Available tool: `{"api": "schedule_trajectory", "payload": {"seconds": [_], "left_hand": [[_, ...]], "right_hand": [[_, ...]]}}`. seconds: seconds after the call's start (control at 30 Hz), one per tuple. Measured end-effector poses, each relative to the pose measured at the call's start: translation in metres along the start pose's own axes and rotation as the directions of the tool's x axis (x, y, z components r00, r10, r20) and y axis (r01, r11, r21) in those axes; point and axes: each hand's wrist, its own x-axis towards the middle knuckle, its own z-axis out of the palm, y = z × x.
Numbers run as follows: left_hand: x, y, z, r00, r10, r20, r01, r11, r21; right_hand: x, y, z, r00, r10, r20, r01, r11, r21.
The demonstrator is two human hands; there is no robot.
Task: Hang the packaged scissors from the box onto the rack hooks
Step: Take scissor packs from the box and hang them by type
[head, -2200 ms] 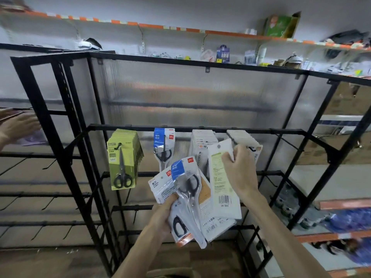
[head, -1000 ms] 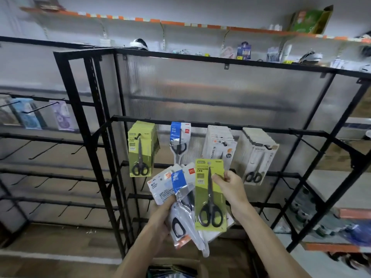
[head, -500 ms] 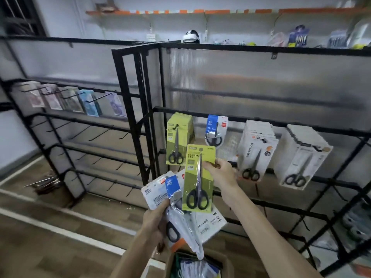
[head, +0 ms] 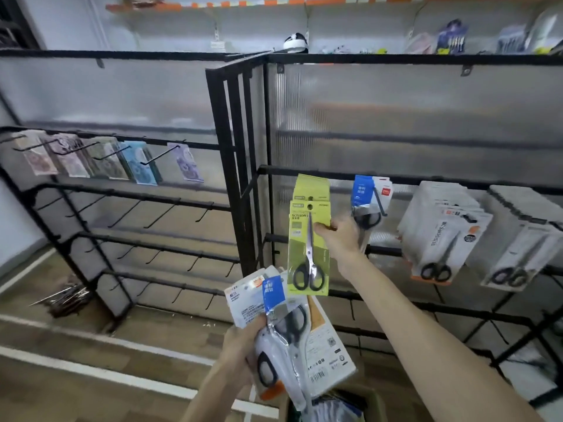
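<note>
1. Right grip [head: 338,236] is clamped on the right edge of a lime-green card pack of black-handled scissors [head: 307,254], with the thumb on the front. The pack hangs upright, and its top overlaps a stack of matching green packs [head: 310,185] on a hook of the black metal wire rack [head: 240,147]. Whether its hole sits on the hook cannot be told.
2. Left grip [head: 243,342] is closed round a fanned bunch of blue-and-white and white plastic scissors packs [head: 292,330]. It holds them low, just above an open brown cardboard box [head: 374,400] at the bottom edge.
3. Along the same rail hang a few blue-topped packs [head: 370,193]. To their right are two thick stacks of white-grey scissors packs [head: 441,226]. A ribbed translucent panel backs the rack.
4. To the left stands a second black rack [head: 76,196], with small colourful packets on its top rail and rows of hooks below. The wood-toned floor [head: 91,376] carries white stripes. An orange-edged wall shelf [head: 274,3] above holds blurred goods.
5. The right forearm runs diagonally from the lower right, reaching forward and up. The left forearm rises from bottom centre.
</note>
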Motion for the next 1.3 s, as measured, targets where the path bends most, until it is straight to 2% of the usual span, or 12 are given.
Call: {"api": "schedule_trajectory", "payload": {"seconds": [0.27, 0.4, 0.5, 0.57, 0.67, 0.77, 0.8, 0.93, 1.0, 1.1, 1.2, 1.3], "left_hand": [[0.021, 0.003, -0.027, 0.997, -0.076, 0.024, 0.074, 0.995, 0.072], [0.027, 0.007, -0.036, 0.994, -0.104, 0.045, 0.099, 0.991, 0.095], [0.024, 0.01, -0.042, 0.992, -0.103, 0.074, 0.094, 0.988, 0.124], [0.021, 0.012, -0.047, 0.993, -0.098, 0.072, 0.087, 0.987, 0.137], [0.016, 0.011, -0.051, 0.983, -0.122, 0.135, 0.106, 0.986, 0.126], [0.012, 0.009, -0.039, 0.984, -0.09, 0.152, 0.067, 0.987, 0.149], [0.011, 0.008, -0.032, 0.985, -0.072, 0.159, 0.048, 0.987, 0.153], [0.009, -0.005, -0.005, 0.962, -0.052, 0.269, 0.014, 0.99, 0.142], [0.003, -0.008, 0.006, 0.945, -0.07, 0.32, 0.021, 0.988, 0.154], [-0.015, -0.006, 0.022, 0.945, -0.064, 0.319, 0.011, 0.986, 0.165], [-0.021, -0.007, 0.036, 0.951, -0.034, 0.306, -0.026, 0.982, 0.189], [-0.02, -0.004, 0.048, 0.961, 0.018, 0.277, -0.074, 0.978, 0.196]], "right_hand": [[0.03, 0.007, 0.022, 0.987, 0.023, -0.157, -0.029, 0.999, -0.032], [0.046, 0.006, 0.028, 0.974, -0.014, -0.225, -0.042, 0.97, -0.24], [0.048, 0.01, 0.031, 0.97, -0.073, -0.232, -0.05, 0.874, -0.483], [0.029, 0.016, 0.034, 0.962, -0.076, -0.261, -0.074, 0.85, -0.521], [-0.031, 0.043, 0.037, 0.997, -0.013, -0.078, -0.02, 0.913, -0.408], [-0.099, 0.068, 0.036, 0.972, 0.196, 0.128, -0.142, 0.927, -0.347], [-0.11, 0.078, 0.033, 0.971, 0.195, 0.138, -0.142, 0.936, -0.323], [-0.125, 0.08, 0.001, 0.981, 0.191, -0.025, -0.191, 0.951, -0.244], [-0.127, 0.08, -0.021, 0.977, 0.177, -0.122, -0.209, 0.917, -0.339], [-0.131, 0.081, -0.055, 0.95, 0.063, -0.306, -0.202, 0.871, -0.449], [-0.134, 0.079, -0.083, 0.915, 0.031, -0.402, -0.143, 0.957, -0.251], [-0.134, 0.069, -0.106, 0.89, 0.031, -0.454, -0.092, 0.989, -0.113]]}}
